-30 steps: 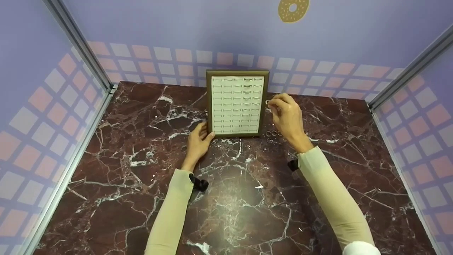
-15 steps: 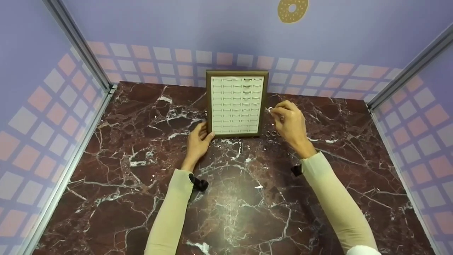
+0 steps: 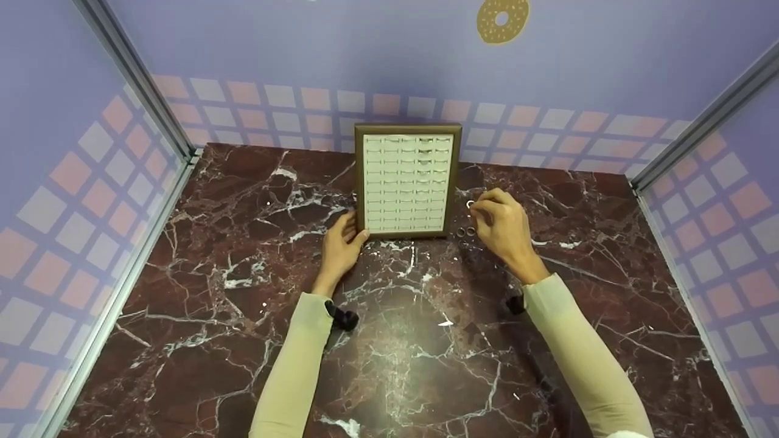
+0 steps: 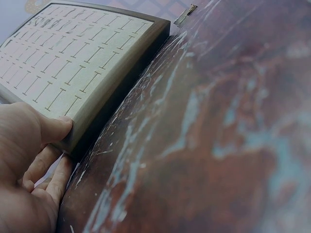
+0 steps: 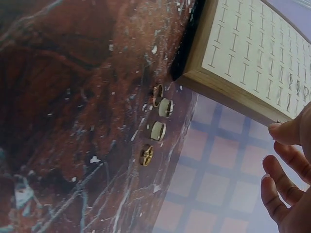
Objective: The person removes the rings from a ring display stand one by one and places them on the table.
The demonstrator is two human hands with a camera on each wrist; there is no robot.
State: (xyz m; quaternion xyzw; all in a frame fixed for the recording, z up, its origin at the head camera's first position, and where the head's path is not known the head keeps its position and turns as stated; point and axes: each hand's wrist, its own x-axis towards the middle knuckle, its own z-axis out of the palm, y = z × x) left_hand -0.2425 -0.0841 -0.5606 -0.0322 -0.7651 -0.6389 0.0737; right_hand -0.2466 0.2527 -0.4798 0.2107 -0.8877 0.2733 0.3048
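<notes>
A ring display board (image 3: 406,182) with a brown frame and a white slotted pad stands upright. Rings sit in several of its upper slots, mostly toward the right. My left hand (image 3: 341,246) grips its lower left corner, thumb (image 4: 58,128) on the front and fingers behind and below. To the right of the board, my right hand (image 3: 504,224) pinches a small ring (image 3: 470,205) between thumb and fingertips, above the table. Below that hand lie several loose rings (image 3: 461,232); the right wrist view shows a gold one (image 5: 146,155) and a wide silvery one (image 5: 158,131).
The dark red marbled table (image 3: 389,365) has white veins and small pale flecks. Behind the board rises a lilac wall (image 3: 274,42) with pink and white squares, and side panels (image 3: 61,182) stand left and right.
My right hand has moved back from the board's right edge, downward and slightly right, with the ring still pinched. My left hand keeps its place on the board's corner.
</notes>
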